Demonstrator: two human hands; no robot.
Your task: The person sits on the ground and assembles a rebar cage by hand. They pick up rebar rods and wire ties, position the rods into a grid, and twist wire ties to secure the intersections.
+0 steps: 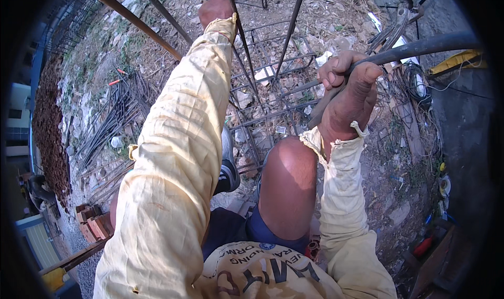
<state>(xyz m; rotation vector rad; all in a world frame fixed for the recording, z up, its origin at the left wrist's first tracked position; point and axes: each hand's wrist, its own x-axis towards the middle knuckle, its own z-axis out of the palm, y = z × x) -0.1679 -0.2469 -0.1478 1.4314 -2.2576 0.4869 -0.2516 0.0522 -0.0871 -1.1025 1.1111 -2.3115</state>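
My left arm, in a cream sleeve, stretches far forward. My left hand looks closed among upright steel bars; its fingers are turned away, so what it holds is hidden. One upright bar passes close by its wrist. On the right, my right hand has its fingers curled over a long dark bar, thumb raised. This bar comes in thick from the right and thins beyond the hand toward the left. A flat grey-brown piece shows under the palm; its kind I cannot tell.
A cage of tied steel bars stands ahead on rubble ground. Loose dark rods lie to the left, bricks at lower left. A brown bar slants across the upper left. Coiled wire lies at right. My bare knee is below.
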